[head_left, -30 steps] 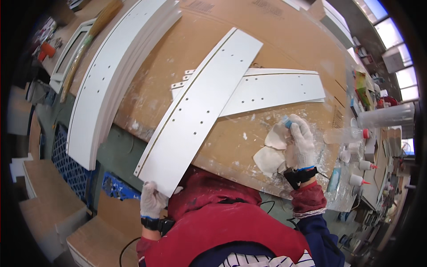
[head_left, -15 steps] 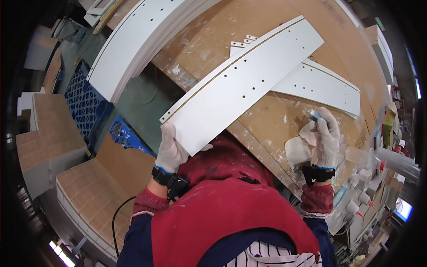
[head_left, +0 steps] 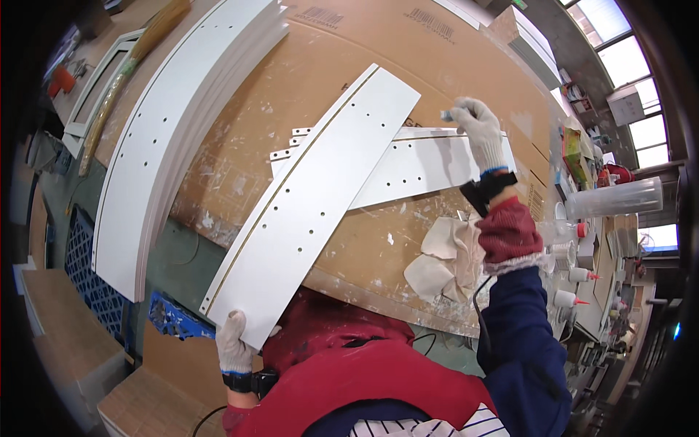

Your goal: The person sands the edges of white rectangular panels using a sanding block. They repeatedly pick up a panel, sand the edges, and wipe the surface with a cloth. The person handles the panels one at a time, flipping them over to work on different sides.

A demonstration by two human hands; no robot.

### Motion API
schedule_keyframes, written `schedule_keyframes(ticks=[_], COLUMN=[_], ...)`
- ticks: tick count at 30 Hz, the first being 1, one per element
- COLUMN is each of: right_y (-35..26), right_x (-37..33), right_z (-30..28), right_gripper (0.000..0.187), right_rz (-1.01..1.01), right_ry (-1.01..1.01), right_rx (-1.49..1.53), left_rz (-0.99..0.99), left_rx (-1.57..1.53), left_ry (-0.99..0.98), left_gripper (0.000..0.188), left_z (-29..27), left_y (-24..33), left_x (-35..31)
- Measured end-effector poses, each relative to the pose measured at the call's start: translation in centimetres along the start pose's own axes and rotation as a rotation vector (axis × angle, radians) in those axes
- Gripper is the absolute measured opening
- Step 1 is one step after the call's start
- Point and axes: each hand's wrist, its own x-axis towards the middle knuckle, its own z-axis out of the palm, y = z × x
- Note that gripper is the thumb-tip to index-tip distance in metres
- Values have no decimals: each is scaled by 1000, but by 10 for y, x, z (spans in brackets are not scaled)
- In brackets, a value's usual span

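"What's over on the left there?"

"A stack of white panels [head_left: 142, 138]. Next, the left hand [head_left: 234, 346], its grip clamped on the near end of the holed panel [head_left: 306, 211], which juts past the edge of the bench [head_left: 364, 251] and slants across another white board [head_left: 408, 173]."

"And the cloth [head_left: 429, 275]?"

"A second ago the right hand [head_left: 477, 131] was at it; now that hand's up by the board, grip pinched on a small blue-grey piece [head_left: 446, 115]."
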Motion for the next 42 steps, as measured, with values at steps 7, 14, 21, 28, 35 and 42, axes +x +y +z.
schedule_keyframes(ticks=[7,14,21,28,35,42], right_y=[7,35,41,25,25,-26], right_x=[67,83,79,78,90,117], right_z=[17,24,26,24,31,85], right_gripper=[21,23,25,24,24,22], right_rz=[-18,-188,-161,-44,-261,-428], right_ry=[-101,-27,-87,-51,-68,-270], right_rx=[-224,-509,-348,-167,-487,-479], left_rz=[20,12,-24,-25,-58,-50], left_rx=[40,82,46,68,50,36], left_ry=[-17,82,79,92,65,90], left_gripper=[35,46,52,57,60,58], left_z=[-19,-16,-21,-28,-32,-29], left_y=[-1,1,1,1,6,10], left_x=[0,-1,1,-1,-1,0])
